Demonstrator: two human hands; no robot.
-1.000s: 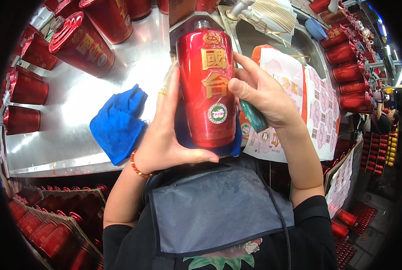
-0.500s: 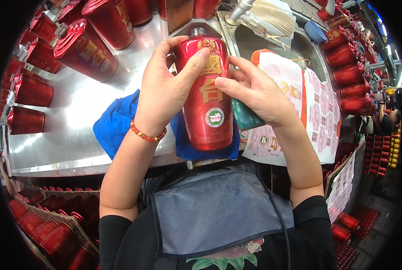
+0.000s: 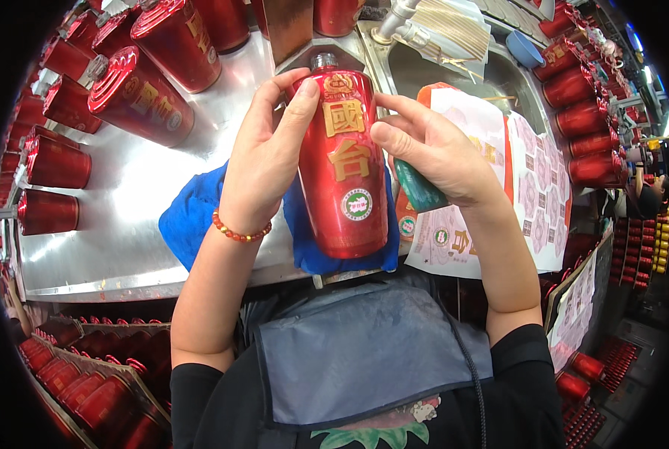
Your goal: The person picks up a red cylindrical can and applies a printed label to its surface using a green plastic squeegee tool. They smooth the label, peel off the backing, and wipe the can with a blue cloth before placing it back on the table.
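A bottle (image 3: 349, 191) lies on cloth (image 3: 303, 245), left of sheets (image 3: 538, 239).

I'm looking into what reads as a factory workshop for decorated bottles. A stainless-steel worktop (image 3: 117, 251) spans the left and middle of my view, with glossy red bottles (image 3: 143, 99) crowded at upper left. Right of top centre I see a metal sink (image 3: 503, 78) with a tap (image 3: 396, 24); near it lie decal sheets (image 3: 461, 251), whose round green emblem matches the one on the held bottle (image 3: 347, 198) at centre. Lower left, more identical stock (image 3: 104, 402) sits in rows between boards. Toward the right edge I make out stacked red and yellow bottles (image 3: 660, 243), a strip light (image 3: 667, 127) and another person (image 3: 649, 198). The wearer's grey apron (image 3: 372, 355) at bottom centre is workwear.
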